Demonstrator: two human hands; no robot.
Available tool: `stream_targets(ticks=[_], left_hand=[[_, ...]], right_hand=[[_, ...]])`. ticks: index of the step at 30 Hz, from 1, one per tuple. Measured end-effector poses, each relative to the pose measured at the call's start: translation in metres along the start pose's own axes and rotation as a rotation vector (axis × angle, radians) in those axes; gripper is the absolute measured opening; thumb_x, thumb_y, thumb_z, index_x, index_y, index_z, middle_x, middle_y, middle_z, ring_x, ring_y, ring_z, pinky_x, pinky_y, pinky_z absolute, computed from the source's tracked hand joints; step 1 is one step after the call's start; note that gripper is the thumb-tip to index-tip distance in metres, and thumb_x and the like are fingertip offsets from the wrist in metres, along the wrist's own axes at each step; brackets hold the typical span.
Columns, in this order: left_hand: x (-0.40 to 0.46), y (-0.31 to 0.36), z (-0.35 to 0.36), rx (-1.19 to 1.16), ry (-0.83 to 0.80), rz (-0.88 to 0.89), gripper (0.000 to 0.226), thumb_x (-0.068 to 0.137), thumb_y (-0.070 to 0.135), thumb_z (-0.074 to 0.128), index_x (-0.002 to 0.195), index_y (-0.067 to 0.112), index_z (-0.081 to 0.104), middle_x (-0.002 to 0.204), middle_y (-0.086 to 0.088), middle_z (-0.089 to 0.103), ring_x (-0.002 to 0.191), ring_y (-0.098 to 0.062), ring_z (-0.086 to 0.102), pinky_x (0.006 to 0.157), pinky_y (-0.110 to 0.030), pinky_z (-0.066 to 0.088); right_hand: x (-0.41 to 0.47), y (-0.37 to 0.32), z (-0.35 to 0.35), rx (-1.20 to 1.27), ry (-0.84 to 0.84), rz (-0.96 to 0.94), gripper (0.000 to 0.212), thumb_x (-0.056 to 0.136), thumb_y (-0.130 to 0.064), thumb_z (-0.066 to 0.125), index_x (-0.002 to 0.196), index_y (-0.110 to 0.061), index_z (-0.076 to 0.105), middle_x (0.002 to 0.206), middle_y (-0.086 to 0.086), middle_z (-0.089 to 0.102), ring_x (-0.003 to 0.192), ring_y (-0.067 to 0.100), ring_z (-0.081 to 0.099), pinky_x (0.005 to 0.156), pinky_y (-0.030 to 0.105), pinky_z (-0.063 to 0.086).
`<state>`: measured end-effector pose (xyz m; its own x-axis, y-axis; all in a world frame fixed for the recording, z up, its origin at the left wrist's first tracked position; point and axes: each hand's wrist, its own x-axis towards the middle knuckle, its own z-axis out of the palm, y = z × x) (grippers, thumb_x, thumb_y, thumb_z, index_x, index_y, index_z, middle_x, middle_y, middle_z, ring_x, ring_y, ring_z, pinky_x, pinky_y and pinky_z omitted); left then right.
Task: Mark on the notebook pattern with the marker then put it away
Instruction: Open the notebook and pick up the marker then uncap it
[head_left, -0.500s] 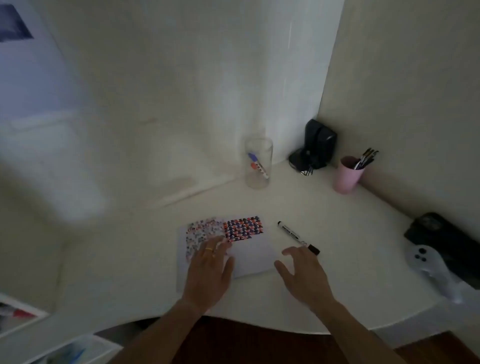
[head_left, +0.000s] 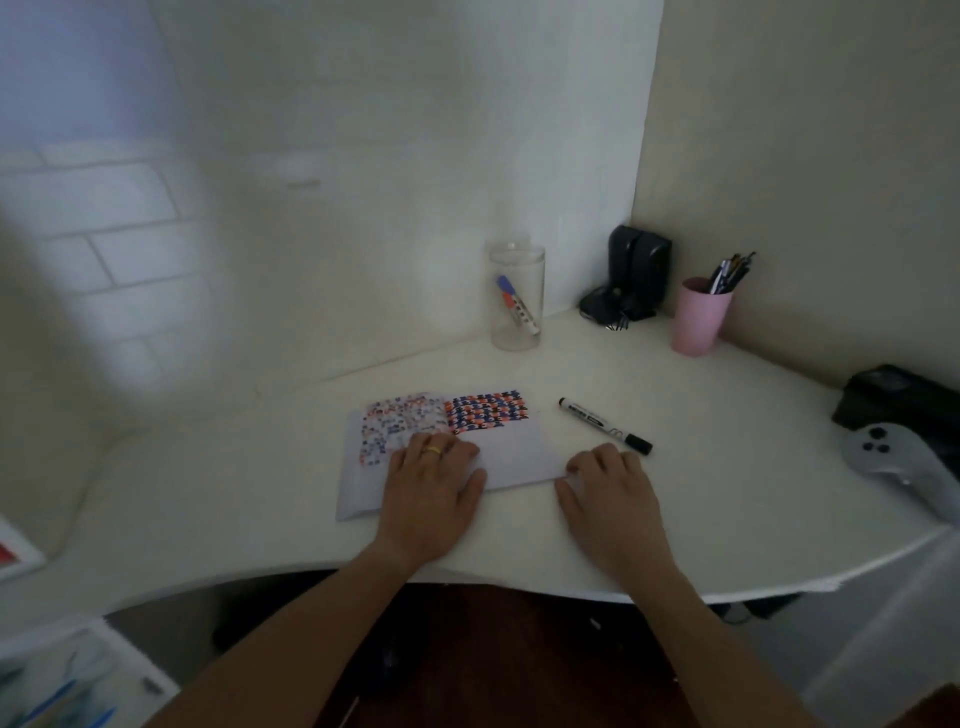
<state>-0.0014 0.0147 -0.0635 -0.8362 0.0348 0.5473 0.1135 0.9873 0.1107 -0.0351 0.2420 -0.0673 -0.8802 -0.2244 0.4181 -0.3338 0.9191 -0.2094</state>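
Note:
An open notebook (head_left: 511, 457) lies flat on the white desk (head_left: 727, 467), with a red, blue and black pattern (head_left: 487, 410) across the top of both pages. My left hand (head_left: 431, 483) rests flat on the left page, fingers spread, a ring on one finger. My right hand (head_left: 608, 488) lies palm down at the notebook's right lower corner, fingers touching the page edge and holding nothing. A black-capped white marker (head_left: 605, 426) lies on the desk just beyond my right fingertips, not touched.
A clear glass jar (head_left: 517, 299) with two markers inside stands at the back. Black speakers (head_left: 631, 278) and a pink cup of pens (head_left: 701, 319) fill the corner. A grey controller (head_left: 898, 462) and a black case (head_left: 904, 397) lie at the right edge.
My right hand has moved left from beside the marker to the notebook's right corner. My left hand stays on the left page.

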Motion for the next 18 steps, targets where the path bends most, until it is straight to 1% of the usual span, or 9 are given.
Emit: stream_targets(ticks=[5,11,14,18], left_hand=[[-0.003,0.002,-0.004,0.011,0.003,-0.023,0.033,0.091,0.045,0.047,0.108,0.022,0.064,0.111,-0.001,0.067,0.105,-0.029,0.053,0.082,-0.043,0.043],[-0.001,0.006,-0.007,0.028,-0.023,-0.064,0.033,0.091,0.046,0.047,0.108,0.024,0.064,0.112,0.000,0.068,0.109,-0.027,0.051,0.085,-0.042,0.041],[-0.001,0.004,-0.007,0.029,-0.030,-0.062,0.033,0.092,0.046,0.047,0.109,0.024,0.064,0.113,0.000,0.067,0.110,-0.026,0.050,0.085,-0.042,0.040],[0.001,0.003,-0.003,0.021,-0.025,-0.047,0.035,0.091,0.048,0.046,0.110,0.024,0.065,0.114,0.001,0.067,0.110,-0.026,0.050,0.085,-0.042,0.040]], right_hand=[[-0.006,-0.004,-0.007,0.042,0.018,0.008,0.027,0.088,-0.033,0.058,0.098,-0.013,0.071,0.097,0.009,0.066,0.093,0.030,0.059,0.079,0.039,0.052],[-0.008,-0.010,-0.015,0.075,0.003,0.040,0.030,0.091,-0.036,0.055,0.104,-0.014,0.071,0.106,0.008,0.066,0.105,0.030,0.057,0.085,0.037,0.050],[-0.006,-0.011,-0.015,0.072,0.012,0.047,0.029,0.090,-0.037,0.056,0.101,-0.015,0.072,0.103,0.007,0.066,0.105,0.029,0.057,0.086,0.037,0.050],[-0.001,-0.010,-0.012,0.053,0.023,0.035,0.027,0.088,-0.038,0.057,0.097,-0.016,0.071,0.099,0.006,0.066,0.100,0.029,0.059,0.084,0.037,0.050]])
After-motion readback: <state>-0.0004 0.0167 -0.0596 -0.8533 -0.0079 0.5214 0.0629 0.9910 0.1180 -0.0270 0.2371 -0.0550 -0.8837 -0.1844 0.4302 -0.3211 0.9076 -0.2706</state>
